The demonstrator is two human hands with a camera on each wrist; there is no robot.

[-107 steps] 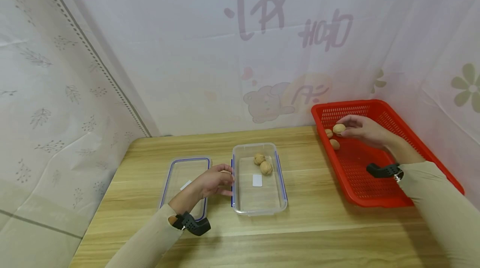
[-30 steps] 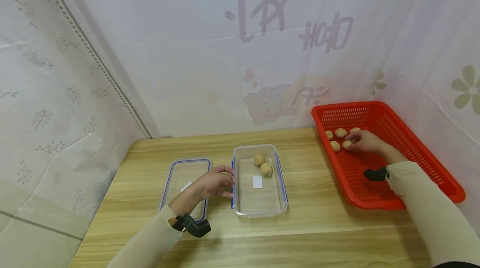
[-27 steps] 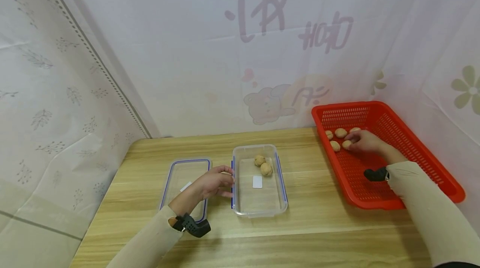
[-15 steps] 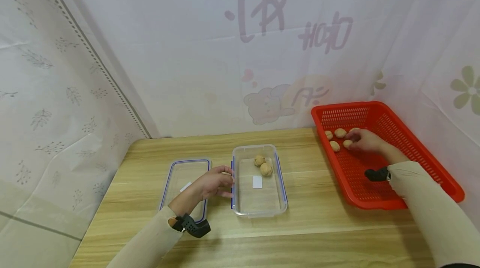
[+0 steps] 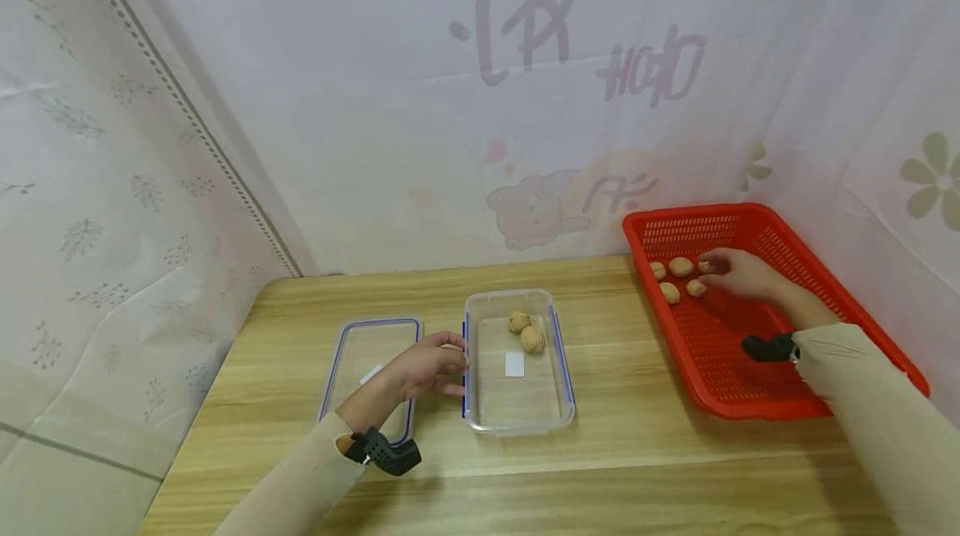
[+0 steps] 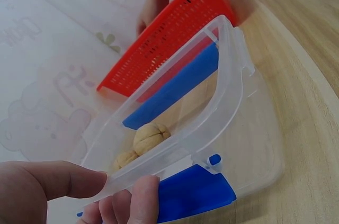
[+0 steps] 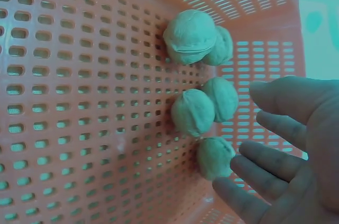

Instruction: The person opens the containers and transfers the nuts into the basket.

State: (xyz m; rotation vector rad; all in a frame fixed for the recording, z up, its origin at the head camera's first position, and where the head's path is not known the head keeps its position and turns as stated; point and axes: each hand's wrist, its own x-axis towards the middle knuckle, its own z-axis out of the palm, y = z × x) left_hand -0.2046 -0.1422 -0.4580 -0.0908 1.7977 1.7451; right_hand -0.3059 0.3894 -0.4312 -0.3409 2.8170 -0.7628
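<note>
My right hand (image 5: 738, 273) hovers inside the red basket (image 5: 678, 348), its fingers spread and holding nothing. Several walnuts (image 5: 681, 267) lie at the basket's far left end. In the right wrist view the fingertips come right up to the lowest walnut (image 7: 214, 158), and the thumb (image 7: 288, 97) is apart from the fingers. My left hand (image 5: 433, 365) rests its relaxed fingers against the left side of a clear plastic food container (image 5: 517, 428). The left wrist view has those fingertips (image 6: 145, 189) at the container's blue clip (image 6: 196, 192). Two walnuts (image 5: 532, 338) sit together inside the container.
A clear lid with a blue seal (image 5: 375, 321) lies left of the container, partly under my left forearm. The wooden table (image 5: 600, 486) meets a printed curtain (image 5: 375, 144) at its back edge. A white label (image 5: 514, 364) shows on the container's bottom.
Earlier my right hand held a walnut over the basket; more walnuts now show there. It then reached to a near walnut and has since drawn off it, away and rightward. The left hand stays put.
</note>
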